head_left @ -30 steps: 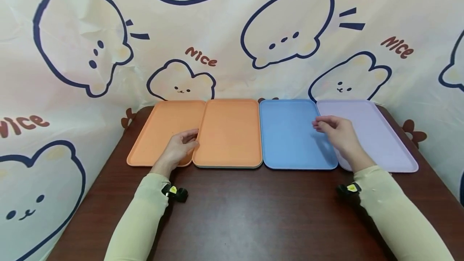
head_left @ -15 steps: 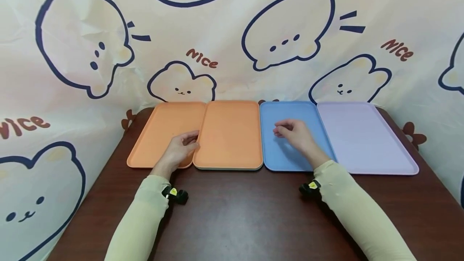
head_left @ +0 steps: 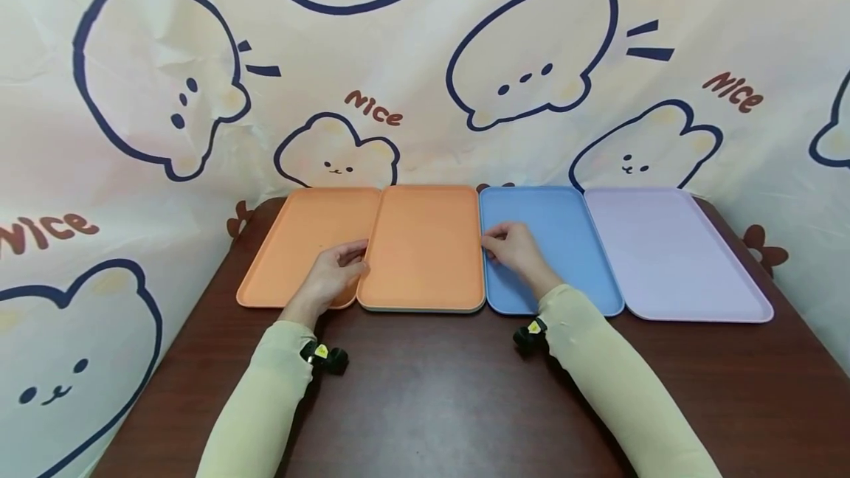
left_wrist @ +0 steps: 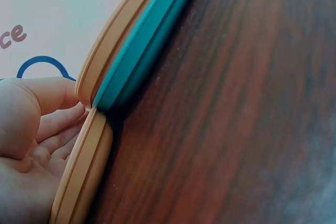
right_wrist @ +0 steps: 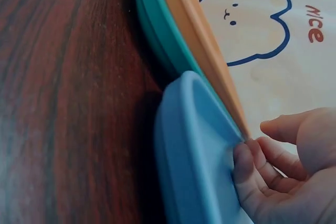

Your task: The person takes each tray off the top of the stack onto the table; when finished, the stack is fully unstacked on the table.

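Observation:
Two orange trays, a blue tray (head_left: pixel 558 242) and a lilac tray (head_left: pixel 677 257) lie side by side in the head view. The second orange tray (head_left: pixel 425 249) is stacked on a teal tray (left_wrist: pixel 131 61), whose side shows in both wrist views. My left hand (head_left: pixel 328 275) holds the stacked orange tray's left rim, thumb against it, above the first orange tray (head_left: pixel 319 220). My right hand (head_left: pixel 521 249) is over the blue tray, its fingertips touching the stacked orange tray's right rim. In the right wrist view its thumb (right_wrist: pixel 286 127) stands slightly off that rim.
The trays sit along the back of a dark brown wooden table (head_left: pixel 425 389). Behind them rises a cream cloth backdrop (head_left: pixel 425 43) with cartoon outlines. A black wrist camera is strapped at each sleeve cuff.
My right hand has moved left, from between the lilac and blue trays to the stacked orange tray's right rim. The left hand has stayed at its rim.

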The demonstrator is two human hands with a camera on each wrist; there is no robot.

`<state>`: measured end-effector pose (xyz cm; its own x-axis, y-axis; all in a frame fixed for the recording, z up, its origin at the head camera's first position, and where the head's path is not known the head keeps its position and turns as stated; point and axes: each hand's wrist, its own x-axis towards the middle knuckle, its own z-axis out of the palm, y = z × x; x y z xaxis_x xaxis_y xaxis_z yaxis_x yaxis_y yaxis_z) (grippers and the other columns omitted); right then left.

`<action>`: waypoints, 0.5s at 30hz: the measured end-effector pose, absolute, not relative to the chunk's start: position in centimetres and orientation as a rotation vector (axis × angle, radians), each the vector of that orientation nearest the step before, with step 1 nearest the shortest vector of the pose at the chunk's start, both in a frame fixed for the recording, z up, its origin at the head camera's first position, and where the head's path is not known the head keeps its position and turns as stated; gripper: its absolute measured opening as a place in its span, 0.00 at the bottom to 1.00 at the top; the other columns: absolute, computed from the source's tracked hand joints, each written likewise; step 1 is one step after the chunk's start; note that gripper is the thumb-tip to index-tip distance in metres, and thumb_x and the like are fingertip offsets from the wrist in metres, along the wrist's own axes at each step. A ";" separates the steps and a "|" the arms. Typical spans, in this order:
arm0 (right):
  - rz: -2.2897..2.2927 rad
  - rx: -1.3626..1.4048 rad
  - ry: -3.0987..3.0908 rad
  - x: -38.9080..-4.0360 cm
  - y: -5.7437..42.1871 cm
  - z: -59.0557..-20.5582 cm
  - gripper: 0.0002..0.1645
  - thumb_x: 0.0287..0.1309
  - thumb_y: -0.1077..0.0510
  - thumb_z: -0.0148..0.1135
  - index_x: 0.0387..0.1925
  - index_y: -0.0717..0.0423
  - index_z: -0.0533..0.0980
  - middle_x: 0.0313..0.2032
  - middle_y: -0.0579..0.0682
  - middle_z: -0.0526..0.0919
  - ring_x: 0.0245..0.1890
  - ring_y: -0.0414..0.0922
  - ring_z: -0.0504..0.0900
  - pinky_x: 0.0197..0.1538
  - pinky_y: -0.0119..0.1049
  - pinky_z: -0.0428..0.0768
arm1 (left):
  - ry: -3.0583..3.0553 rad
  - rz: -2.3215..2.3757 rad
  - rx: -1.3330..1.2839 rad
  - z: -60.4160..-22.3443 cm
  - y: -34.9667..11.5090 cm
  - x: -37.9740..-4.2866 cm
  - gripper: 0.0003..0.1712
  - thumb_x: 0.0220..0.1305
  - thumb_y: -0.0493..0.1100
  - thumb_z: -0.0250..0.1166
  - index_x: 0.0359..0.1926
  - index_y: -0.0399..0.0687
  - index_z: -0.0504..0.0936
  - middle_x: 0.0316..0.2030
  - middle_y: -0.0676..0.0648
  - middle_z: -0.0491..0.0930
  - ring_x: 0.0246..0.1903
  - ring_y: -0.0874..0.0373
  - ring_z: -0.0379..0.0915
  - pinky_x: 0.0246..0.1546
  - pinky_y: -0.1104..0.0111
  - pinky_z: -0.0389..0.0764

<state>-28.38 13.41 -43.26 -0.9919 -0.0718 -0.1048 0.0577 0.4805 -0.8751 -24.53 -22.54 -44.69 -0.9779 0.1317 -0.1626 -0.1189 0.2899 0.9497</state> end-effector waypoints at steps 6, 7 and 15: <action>-1.428 0.020 2.675 -28.7 12.9 -43.5 0.15 0.74 0.55 0.66 0.49 0.63 0.87 0.31 0.53 0.88 0.29 0.44 0.82 0.34 0.35 0.79 | 2.345 1.750 -0.009 -44.6 -22.6 -24.5 0.34 0.79 0.35 0.60 0.82 0.39 0.66 0.82 0.36 0.62 0.83 0.42 0.57 0.81 0.49 0.65; -1.403 0.008 2.698 -28.7 12.8 -43.5 0.15 0.73 0.54 0.66 0.49 0.62 0.87 0.32 0.54 0.89 0.29 0.44 0.82 0.34 0.35 0.78 | 2.342 1.753 -0.012 -44.6 -22.6 -24.5 0.34 0.79 0.35 0.60 0.82 0.39 0.66 0.82 0.36 0.62 0.83 0.41 0.57 0.81 0.49 0.65; -1.298 0.060 2.774 -28.9 11.6 -43.2 0.14 0.68 0.55 0.69 0.31 0.59 0.90 0.20 0.48 0.84 0.20 0.42 0.74 0.27 0.34 0.72 | 2.343 1.741 -0.016 -44.4 -22.7 -24.4 0.34 0.80 0.36 0.61 0.82 0.41 0.65 0.83 0.37 0.62 0.84 0.42 0.56 0.81 0.50 0.64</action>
